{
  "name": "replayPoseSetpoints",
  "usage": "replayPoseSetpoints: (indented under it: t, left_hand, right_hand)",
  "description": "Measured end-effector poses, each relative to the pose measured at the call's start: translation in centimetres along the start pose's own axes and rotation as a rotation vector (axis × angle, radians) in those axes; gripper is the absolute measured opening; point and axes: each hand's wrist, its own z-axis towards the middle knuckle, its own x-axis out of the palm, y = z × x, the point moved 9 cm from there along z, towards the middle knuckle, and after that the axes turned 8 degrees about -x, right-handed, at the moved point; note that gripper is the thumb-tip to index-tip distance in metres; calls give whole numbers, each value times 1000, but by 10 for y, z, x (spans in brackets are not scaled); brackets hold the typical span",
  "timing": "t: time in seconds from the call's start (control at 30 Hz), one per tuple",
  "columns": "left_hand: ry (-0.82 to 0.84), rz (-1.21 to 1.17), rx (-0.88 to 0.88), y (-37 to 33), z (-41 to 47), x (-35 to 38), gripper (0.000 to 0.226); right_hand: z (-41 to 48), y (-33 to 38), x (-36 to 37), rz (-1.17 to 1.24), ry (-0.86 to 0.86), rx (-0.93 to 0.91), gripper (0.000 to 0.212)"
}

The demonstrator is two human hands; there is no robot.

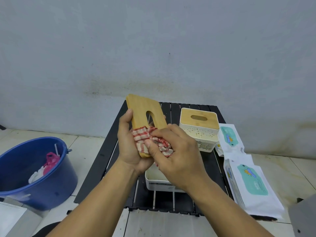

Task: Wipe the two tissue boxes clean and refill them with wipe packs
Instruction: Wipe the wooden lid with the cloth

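Left hand point(130, 147) grips slotted bamboo lid point(143, 110) upright above open white tissue box point(153, 178) on black slatted table point(106, 151); right hand point(176, 151) fingers pinch red-checked cloth point(143, 135) against lid's lower end.

Both forearms point(106, 194) reach fwd, close together – left grip point(130, 147) curled round lid point(142, 106) edge, right grip point(177, 156) bunched on cloth point(142, 135) w/ thumb pressing.

Our left hand point(130, 146) holds a slotted bamboo lid point(142, 110) tilted upright; our right hand point(176, 154) presses a red-checked cloth point(145, 135) on its lower end. Under them sits an open white box point(153, 178); rightward, a lidded box point(199, 129) and two wipe packs point(253, 182).
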Motion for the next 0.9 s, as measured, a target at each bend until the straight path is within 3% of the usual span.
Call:
replayPoseSetpoints:
  t: [0.23, 0.37, 0.57, 0.67, 0.8, 0.9]
  left_hand:
    - [84, -40, -69, 11, 9, 1, 69]
    - [81, -20, -30, 11, 11, 1, 67]
    - [13, 37, 67, 4, 8, 1, 64]
    - [-28, 85, 41, 18, 7, 4, 59]
    - [29, -23, -35, 21, 6, 6, 56]
    - [30, -44, 14, 5, 6, -2, 65]
  right_hand:
    - [0, -25, -8, -49, 12, 91, 20]
    - [3, -28, -9, -60, 40, 126, 18]
    - [3, -56, -21, -92, 153, 331, 18]
    - [3, -21, -14, -23, 57, 241, 4]
    - [-1, 30, -4, 101, -99, 37, 35]
    - [-4, 18, -1, -35, -111, 11, 33]
